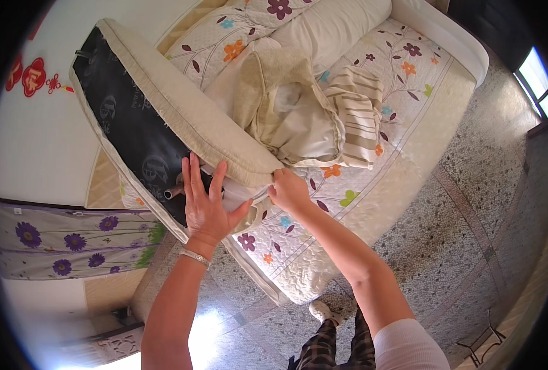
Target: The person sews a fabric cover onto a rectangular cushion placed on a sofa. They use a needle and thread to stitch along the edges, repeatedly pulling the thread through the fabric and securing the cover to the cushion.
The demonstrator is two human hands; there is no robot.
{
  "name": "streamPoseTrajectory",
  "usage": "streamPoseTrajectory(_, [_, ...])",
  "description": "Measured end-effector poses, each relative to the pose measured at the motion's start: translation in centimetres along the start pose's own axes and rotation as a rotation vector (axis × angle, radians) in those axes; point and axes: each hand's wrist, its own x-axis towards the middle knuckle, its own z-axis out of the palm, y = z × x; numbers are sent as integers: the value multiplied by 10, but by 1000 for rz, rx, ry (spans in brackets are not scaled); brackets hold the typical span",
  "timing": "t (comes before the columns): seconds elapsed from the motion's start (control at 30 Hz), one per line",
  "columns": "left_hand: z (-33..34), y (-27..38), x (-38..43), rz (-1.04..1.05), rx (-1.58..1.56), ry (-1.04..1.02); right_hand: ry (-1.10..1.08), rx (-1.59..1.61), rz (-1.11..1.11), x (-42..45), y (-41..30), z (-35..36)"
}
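A long cushioned furniture part with a beige fabric cover [181,99] stands tilted on the bed, its black underside [130,115] turned to the left. That underside bears printed marks, and a metal tube [174,191] sticks out of it near the close end. My left hand [207,208] rests there with fingers spread, pressed against the white lining [237,196] and the black cloth. At the near corner of the cover, my right hand [290,189] pinches the fabric edge between thumb and fingers. Beyond lies a loose beige cover [255,97], its opening showing a white inside.
A quilted, flower-patterned mattress cover [394,134] spreads under everything. Striped cloth [359,111] and a long white bolster [334,34] lie on it. Speckled floor [412,249] runs along the right. A flowered curtain [75,243] hangs at left; red decorations [34,77] are on the white wall.
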Motion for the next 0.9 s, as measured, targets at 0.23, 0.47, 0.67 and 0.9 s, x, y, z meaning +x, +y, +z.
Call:
streamPoseTrajectory(0.23, [-2,-1,0,21,15,4,-258,-200,-132,7,11,-5])
streamPoseTrajectory(0.47, [-1,1,3,33,10,17,-165,-160,-197,8,18,-26])
streamPoseTrajectory(0.67, [2,-1,0,17,-7,12,199,173,-386,0,-25,-62])
streamPoseTrajectory(0.9, [0,0,0,-42,31,-81,149,140,-405,3,-38,-75])
